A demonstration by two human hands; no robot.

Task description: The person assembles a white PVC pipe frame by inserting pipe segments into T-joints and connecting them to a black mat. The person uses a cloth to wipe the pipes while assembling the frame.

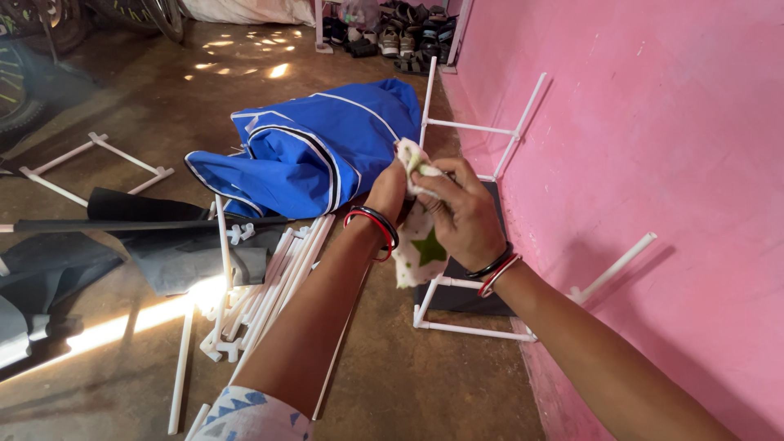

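Observation:
My right hand (pixel 465 214) grips a white cloth (pixel 416 245) printed with green stars, bunched at the top and hanging down below the fingers. My left hand (pixel 387 192) is curled against the same cloth from the left, its fingers mostly hidden behind it. Both wrists wear red and black bangles. Just beyond the hands stands a frame of white plastic pipes (pixel 469 126) against the pink wall, with a dark panel (pixel 457 296) at its base.
A blue fabric cover with white and black trim (pixel 306 151) lies on the brown floor. Several loose white pipes and connectors (pixel 261 298) are piled left of my arm, beside dark grey panels (pixel 175 253). Another pipe frame (pixel 98 167) lies left. Shoes (pixel 400 37) sit far back.

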